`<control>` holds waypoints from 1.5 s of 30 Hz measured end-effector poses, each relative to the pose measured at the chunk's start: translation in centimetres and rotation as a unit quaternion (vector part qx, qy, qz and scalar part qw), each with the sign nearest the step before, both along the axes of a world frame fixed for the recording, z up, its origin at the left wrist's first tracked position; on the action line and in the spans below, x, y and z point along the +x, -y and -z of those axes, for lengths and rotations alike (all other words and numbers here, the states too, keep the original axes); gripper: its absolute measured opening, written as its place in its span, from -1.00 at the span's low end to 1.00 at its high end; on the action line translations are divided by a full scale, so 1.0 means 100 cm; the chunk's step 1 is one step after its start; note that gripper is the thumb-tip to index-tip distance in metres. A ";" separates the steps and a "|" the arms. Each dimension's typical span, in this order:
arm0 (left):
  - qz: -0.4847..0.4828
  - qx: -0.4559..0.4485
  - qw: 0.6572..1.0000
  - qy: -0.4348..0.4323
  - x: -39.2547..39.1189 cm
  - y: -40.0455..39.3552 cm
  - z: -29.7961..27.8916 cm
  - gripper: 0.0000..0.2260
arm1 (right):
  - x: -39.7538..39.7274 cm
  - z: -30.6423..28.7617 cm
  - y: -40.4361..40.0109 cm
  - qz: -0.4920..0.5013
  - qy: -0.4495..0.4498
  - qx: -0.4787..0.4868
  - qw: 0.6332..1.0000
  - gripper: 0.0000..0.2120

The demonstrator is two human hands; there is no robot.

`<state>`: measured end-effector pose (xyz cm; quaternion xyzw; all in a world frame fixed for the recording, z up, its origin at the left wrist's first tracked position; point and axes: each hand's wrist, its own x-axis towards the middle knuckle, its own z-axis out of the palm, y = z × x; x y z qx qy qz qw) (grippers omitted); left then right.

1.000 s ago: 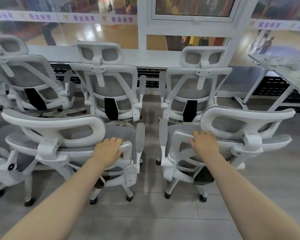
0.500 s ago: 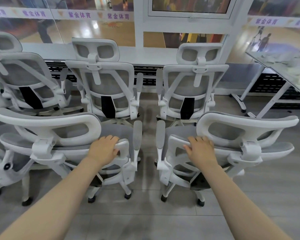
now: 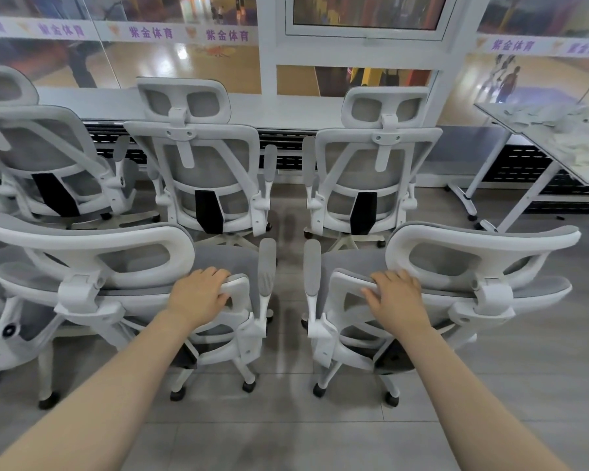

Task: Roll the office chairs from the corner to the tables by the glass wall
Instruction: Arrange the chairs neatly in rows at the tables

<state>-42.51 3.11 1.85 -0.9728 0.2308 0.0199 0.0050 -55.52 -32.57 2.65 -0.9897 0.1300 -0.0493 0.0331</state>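
Observation:
Two white office chairs with grey mesh stand side by side right in front of me, backs toward me. My left hand point(image 3: 198, 292) grips the top right corner of the left chair point(image 3: 92, 263) backrest frame. My right hand point(image 3: 397, 297) grips the top left corner of the right chair point(image 3: 483, 263) backrest frame. Their folded grey armrests nearly touch in the gap between them. Both chairs rest on their castors on the grey floor.
A second row of three matching chairs point(image 3: 201, 171) point(image 3: 371, 175) point(image 3: 45, 164) stands just beyond, facing a white table point(image 3: 286, 110) along the glass wall point(image 3: 184, 59). At the right a tilted table point(image 3: 558, 144) carries pale cloth. Another chair part point(image 3: 0, 338) shows at the left edge.
Both held chairs have rolled a little toward me and closer together, away from the row by the glass wall. My hands keep the same grips.

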 end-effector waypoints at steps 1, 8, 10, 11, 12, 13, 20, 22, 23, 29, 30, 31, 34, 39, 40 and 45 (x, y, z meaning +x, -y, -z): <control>-0.001 -0.001 1.000 0.000 0.000 0.000 0.000 -0.67 | 0.000 0.000 -0.001 0.002 0.000 0.000 1.000 -0.67; 0.004 0.002 1.000 -0.004 0.000 0.001 -0.002 -0.65 | -0.002 -0.003 -0.008 0.021 -0.005 0.008 1.000 -0.65; 0.017 -0.016 1.000 -0.018 0.001 0.000 -0.005 -0.62 | -0.006 -0.005 -0.019 0.015 0.021 0.032 0.999 -0.61; 0.023 -0.038 0.999 -0.026 0.000 -0.001 -0.006 -0.61 | -0.008 -0.007 -0.029 0.002 0.041 0.052 0.998 -0.59; 0.027 -0.066 0.997 -0.036 -0.001 -0.002 -0.008 -0.61 | -0.009 -0.009 -0.041 -0.018 0.052 0.072 0.996 -0.56; 0.032 -0.096 0.994 -0.040 -0.004 -0.004 -0.011 -0.60 | -0.010 -0.011 -0.056 -0.045 0.050 0.091 0.994 -0.55; 0.072 -0.212 0.975 0.004 -0.047 -0.046 -0.026 -0.62 | 0.006 -0.015 -0.180 -0.214 0.020 0.158 0.964 -0.57; 0.065 -0.227 0.972 -0.002 -0.059 -0.071 -0.024 -0.63 | 0.014 -0.013 -0.219 -0.236 0.014 0.165 0.957 -0.58; 0.061 -0.236 0.970 -0.002 -0.064 -0.087 -0.024 -0.63 | 0.017 -0.013 -0.239 -0.246 0.012 0.170 0.954 -0.58; -0.015 -0.253 0.967 0.004 -0.096 -0.226 -0.017 -0.66 | 0.026 -0.005 -0.374 -0.298 0.013 0.214 0.930 -0.63; -0.035 -0.256 0.966 0.003 -0.101 -0.254 -0.014 -0.67 | 0.027 -0.001 -0.397 -0.304 0.003 0.222 0.927 -0.64; -0.055 -0.257 0.965 0.002 -0.108 -0.282 -0.011 -0.68 | 0.026 0.003 -0.422 -0.312 -0.009 0.222 0.924 -0.64; -0.116 -0.253 0.960 -0.013 -0.123 -0.361 -0.002 -0.67 | 0.021 0.015 -0.496 -0.337 -0.046 0.242 0.908 -0.63; -0.207 -0.286 0.936 -0.010 -0.135 -0.459 -0.002 -0.67 | 0.030 0.020 -0.593 -0.367 -0.081 0.263 0.888 -0.60; -0.216 -0.283 0.934 -0.016 -0.135 -0.473 -0.002 -0.67 | 0.036 0.020 -0.607 -0.372 -0.083 0.271 0.884 -0.61; -0.264 -0.290 0.919 -0.025 -0.113 -0.531 0.002 -0.58 | 0.089 0.018 -0.668 -0.395 -0.094 0.267 0.874 -0.61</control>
